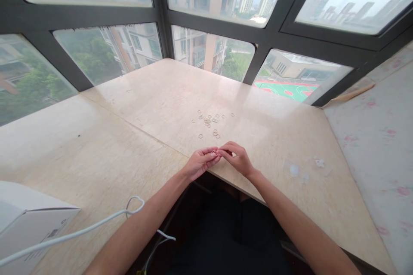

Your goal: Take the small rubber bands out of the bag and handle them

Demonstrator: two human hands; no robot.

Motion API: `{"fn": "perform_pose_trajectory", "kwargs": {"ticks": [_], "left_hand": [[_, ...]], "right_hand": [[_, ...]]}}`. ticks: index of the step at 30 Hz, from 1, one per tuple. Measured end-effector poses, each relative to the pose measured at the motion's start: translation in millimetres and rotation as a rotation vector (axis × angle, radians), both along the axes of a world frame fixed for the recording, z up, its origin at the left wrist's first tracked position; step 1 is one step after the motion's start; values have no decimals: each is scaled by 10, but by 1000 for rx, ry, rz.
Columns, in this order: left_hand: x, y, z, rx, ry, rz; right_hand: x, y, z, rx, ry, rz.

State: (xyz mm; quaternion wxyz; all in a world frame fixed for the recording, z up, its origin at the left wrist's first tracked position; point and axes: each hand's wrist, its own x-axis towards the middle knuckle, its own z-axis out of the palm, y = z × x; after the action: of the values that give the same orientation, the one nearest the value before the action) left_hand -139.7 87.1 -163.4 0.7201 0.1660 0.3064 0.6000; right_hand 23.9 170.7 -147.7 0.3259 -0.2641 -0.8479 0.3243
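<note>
My left hand and my right hand meet fingertip to fingertip above the near edge of the pale wooden tabletop. Both pinch a small ring held between them. A scatter of several small rings lies on the tabletop just beyond my hands, some clustered, some apart.
A white box sits at the near left with a white cable trailing across the wood. Small white scraps lie at the right. Dark-framed windows wrap the far edge. A floral cloth covers the right side.
</note>
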Motion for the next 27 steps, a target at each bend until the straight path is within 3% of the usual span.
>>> {"fn": "perform_pose_trajectory", "kwargs": {"ticks": [4,9,16,27], "left_hand": [[23,-3,24,-35,-3,29],[32,1,64,-75,37,35],[16,5,66,-76,39,45],[0,15,25,-59,53,41]], "right_hand": [[-14,160,-130,-60,73,-145],[-116,443,-230,-43,-99,-210],[-340,651,-125,73,-460,-194],[-365,639,-11,-76,-544,-241]]}}
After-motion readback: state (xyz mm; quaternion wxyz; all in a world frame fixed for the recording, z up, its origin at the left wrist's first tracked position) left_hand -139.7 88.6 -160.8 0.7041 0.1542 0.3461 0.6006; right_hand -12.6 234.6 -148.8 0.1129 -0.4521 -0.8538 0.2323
